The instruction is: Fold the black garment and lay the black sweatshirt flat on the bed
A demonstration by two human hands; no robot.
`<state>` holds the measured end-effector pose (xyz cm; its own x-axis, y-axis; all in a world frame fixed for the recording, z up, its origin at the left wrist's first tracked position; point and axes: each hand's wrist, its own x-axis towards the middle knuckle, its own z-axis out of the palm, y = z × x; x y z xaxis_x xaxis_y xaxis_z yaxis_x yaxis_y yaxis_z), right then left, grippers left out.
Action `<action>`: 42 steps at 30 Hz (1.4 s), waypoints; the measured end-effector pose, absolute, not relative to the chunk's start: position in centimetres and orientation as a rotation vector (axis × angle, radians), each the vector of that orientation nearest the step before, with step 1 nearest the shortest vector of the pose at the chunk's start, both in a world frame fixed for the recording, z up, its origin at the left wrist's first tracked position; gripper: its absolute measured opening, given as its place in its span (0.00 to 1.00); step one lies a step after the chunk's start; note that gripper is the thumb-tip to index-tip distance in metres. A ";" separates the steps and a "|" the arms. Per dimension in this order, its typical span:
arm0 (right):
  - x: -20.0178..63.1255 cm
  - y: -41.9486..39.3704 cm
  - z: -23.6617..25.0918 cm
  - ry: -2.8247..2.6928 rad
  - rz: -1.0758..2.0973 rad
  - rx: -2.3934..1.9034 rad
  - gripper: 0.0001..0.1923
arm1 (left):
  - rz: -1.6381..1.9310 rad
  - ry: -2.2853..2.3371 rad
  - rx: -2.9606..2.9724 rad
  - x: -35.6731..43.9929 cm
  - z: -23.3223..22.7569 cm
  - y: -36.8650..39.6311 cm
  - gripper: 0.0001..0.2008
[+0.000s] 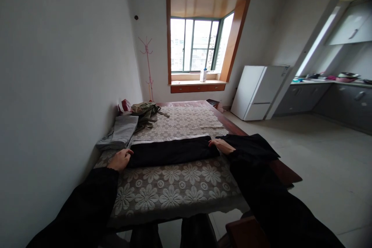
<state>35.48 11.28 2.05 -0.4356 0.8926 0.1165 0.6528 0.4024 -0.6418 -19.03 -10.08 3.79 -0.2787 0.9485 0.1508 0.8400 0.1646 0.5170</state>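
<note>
Evenly across the near half of a lace-like tablecloth [183,201], a long, flat rectangle of folded black cloth [174,151] is laid crosswise, its surface matt and lightly creased. Along its far edge, a thin white strip [174,138] is shown. The tablecloth is patterned with raised, pale flowers and small rings on a coarser grey-brown ground, and by it most of a reddish-brown wooden worktop [236,126] is covered; smooth, dark wood is left exposed along the right side.

The left end of the black rectangle is touched by the left hand [120,159], whose fingers are bent and partly closed; whether the fabric is pinched cannot be told. At the right end, near the far corner, the cloth is met by the fingertips of the right hand [223,146], held half curled with the palm turned down; a firm grip cannot be made out there either. Both wrists are covered by loose black sleeves [101,186].

Beyond the right hand, a second, looser piece of black fabric [255,145] is spread over the worktop's edge. On the left, soft grey folded fabric [124,130] is stacked close to the wall, and behind it a crumpled olive-green bag with straps [144,113] is slumped beside a glossy red-and-white packet [124,105].
</note>
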 end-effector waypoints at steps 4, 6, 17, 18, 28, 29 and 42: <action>33.5 13.7 1.1 -2.041 0.669 -1.464 0.15 | 0.803 2.332 1.611 -18.9 3.0 -7.2 0.15; 32.7 14.5 0.5 -1.957 0.660 -1.513 0.20 | 0.833 2.339 1.590 -18.7 2.7 -6.2 0.15; 32.1 14.0 1.1 -1.771 0.546 -1.346 0.15 | 1.159 2.236 1.610 -17.1 3.4 -6.0 0.14; 32.2 13.7 1.3 -1.761 0.546 -1.319 0.15 | 1.188 2.217 1.611 -17.0 3.5 -6.1 0.13; 34.3 8.2 4.7 -1.531 0.843 -0.996 0.24 | 1.510 2.038 1.431 -15.7 6.4 -8.4 0.23; 35.1 7.2 5.0 -1.495 0.936 -0.937 0.26 | 1.530 1.983 1.424 -15.8 7.0 -9.6 0.25; 45.6 -5.4 6.0 -2.003 1.213 -1.056 0.16 | 1.373 1.805 1.555 -14.6 5.8 -27.7 0.11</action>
<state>45.59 -5.44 6.05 -0.5292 0.8460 0.0655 0.3341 0.2787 -0.9004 -14.56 -27.70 5.84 -0.3092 0.9049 0.2925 0.5237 -0.0948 0.8466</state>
